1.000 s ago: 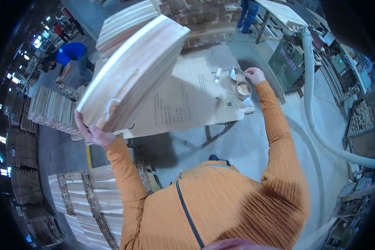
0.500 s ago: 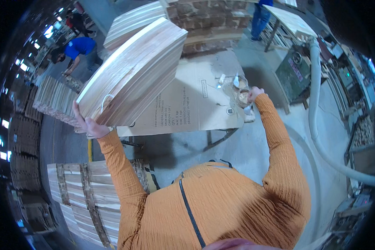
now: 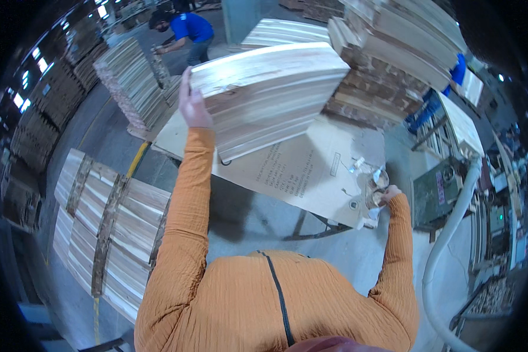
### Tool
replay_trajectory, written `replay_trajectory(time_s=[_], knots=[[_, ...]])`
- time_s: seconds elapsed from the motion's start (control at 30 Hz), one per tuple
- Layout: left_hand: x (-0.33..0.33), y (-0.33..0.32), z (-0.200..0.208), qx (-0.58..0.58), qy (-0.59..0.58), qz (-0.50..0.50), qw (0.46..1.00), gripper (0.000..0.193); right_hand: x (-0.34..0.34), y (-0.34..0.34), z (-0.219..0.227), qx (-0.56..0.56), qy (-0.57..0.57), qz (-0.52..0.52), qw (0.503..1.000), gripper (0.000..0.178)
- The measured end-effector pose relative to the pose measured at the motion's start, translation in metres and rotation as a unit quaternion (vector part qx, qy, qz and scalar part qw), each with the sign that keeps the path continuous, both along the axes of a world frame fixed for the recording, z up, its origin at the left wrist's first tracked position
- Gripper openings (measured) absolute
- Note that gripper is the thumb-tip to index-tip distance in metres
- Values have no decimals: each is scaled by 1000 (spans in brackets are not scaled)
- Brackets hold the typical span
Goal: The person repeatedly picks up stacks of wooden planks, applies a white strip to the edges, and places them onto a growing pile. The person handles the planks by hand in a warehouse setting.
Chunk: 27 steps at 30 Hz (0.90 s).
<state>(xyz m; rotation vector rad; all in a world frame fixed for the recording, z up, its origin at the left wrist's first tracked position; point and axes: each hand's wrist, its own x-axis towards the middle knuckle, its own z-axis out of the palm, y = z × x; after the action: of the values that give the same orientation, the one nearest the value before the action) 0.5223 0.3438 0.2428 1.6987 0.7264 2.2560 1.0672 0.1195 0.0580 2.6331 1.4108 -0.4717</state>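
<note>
A tall stack of pale, slightly curved wooden boards (image 3: 270, 97) stands on a cardboard-covered table (image 3: 311, 155). My left hand (image 3: 195, 105) lies against the stack's left end, its fingers stretched upward along the edge. Out at the table's right end, my right hand (image 3: 391, 193) has its fingers curled in at a round, tan, cup-like thing (image 3: 376, 199). What those fingers hold, if anything, is too small to make out. A small white tube-like item (image 3: 358, 163) lies on the cardboard near it.
Strapped boards (image 3: 111, 229) lie low at my left. Beyond stand another board stack (image 3: 132, 82) and a large wood pile (image 3: 387, 70). A person in blue (image 3: 188, 29) bends at the far left. A pale hose (image 3: 452, 234) curves past a green machine (image 3: 434, 196) at right.
The view has swung left, so the table and stack sit farther right. My left hand has gone from the stack's lower near corner up along its end. My right hand stays by the round thing.
</note>
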Motion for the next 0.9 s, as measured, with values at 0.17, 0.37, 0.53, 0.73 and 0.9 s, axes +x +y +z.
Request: replay_trajectory(time_s=[0.17, 0.37, 0.53, 0.73, 0.9], knots=[[3, -10, 0, -14, 21, -2, 1000, 53, -40, 42, 86, 393, 94, 171, 899, 19], [-4, -27, 8, -27, 44, 23, 998, 55, -258, 118, 216, 561, 276, 378, 683, 14], [-8, -16, -4, -12, 46, 35, 998, 53, -354, 162, 239, 586, 276, 438, 624, 11], [-11, -16, -3, 5, 76, 93, 993, 52, -376, 172, 236, 598, 178, 478, 618, 5], [-10, -17, -1, 8, 63, 90, 994, 52, -373, 168, 231, 612, 114, 523, 582, 14]])
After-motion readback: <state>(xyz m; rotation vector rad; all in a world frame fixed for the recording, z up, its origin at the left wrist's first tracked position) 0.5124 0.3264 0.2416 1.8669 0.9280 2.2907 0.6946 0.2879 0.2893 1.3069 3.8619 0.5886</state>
